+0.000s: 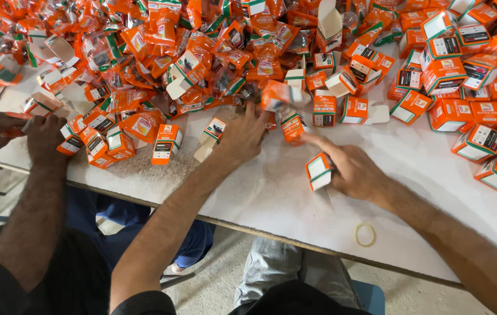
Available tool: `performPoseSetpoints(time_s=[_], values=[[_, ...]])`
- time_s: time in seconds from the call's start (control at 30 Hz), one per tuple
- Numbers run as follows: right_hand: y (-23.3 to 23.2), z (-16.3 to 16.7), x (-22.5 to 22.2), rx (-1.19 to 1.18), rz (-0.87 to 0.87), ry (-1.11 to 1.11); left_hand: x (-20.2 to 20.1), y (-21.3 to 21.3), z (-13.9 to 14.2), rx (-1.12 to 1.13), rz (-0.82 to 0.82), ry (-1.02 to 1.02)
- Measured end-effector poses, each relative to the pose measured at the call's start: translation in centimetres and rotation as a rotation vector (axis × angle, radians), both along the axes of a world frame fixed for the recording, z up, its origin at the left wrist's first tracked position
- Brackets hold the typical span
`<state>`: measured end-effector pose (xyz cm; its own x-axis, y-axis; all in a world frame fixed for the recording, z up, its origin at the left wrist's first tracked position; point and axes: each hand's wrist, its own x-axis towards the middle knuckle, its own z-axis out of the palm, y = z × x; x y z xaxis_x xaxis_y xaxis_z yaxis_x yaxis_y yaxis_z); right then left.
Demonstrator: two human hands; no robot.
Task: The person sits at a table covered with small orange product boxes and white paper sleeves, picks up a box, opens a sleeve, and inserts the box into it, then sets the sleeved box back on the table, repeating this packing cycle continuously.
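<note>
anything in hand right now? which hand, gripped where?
The right hand holds a small orange-and-white box, fingers wrapped around its right side. The left hand grips nothing; it rests spread on the table at the edge of the pile.

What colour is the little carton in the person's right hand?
The small cardboard carton in the right hand is orange and white with a green stripe, seen in the head view.

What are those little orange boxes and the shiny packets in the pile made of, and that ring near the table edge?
Orange boxes: thin printed cardboard, judging by folded flaps and crisp edges. Shiny packets: likely clear plastic film, glossy and crinkled. Ring: probably a rubber band, thin, pale and limp. The right hand holds one box.
</note>
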<state>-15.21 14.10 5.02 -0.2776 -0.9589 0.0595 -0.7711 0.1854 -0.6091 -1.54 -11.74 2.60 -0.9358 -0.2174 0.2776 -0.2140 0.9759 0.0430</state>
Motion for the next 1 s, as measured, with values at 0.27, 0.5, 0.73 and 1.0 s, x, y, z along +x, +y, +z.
performPoseSetpoints(time_s=[0.27,0.5,0.73,1.0], values=[[2.0,-2.5,-1.5,-0.609,0.054,0.132,2.3,1.1,0.7,0.083,0.049,0.080],[2.9,-6.5,-2.2,-0.573,-0.266,-0.830,4.6,9.0,-0.3,0.655,-0.256,0.679],[2.0,-4.2,-2.7,-0.508,-0.506,-1.258,-0.1,9.6,-0.4,0.929,-0.084,0.497],[2.4,-2.5,-2.8,-0.375,-0.049,-1.743,-1.0,9.7,-1.7,1.401,-0.262,0.835]])
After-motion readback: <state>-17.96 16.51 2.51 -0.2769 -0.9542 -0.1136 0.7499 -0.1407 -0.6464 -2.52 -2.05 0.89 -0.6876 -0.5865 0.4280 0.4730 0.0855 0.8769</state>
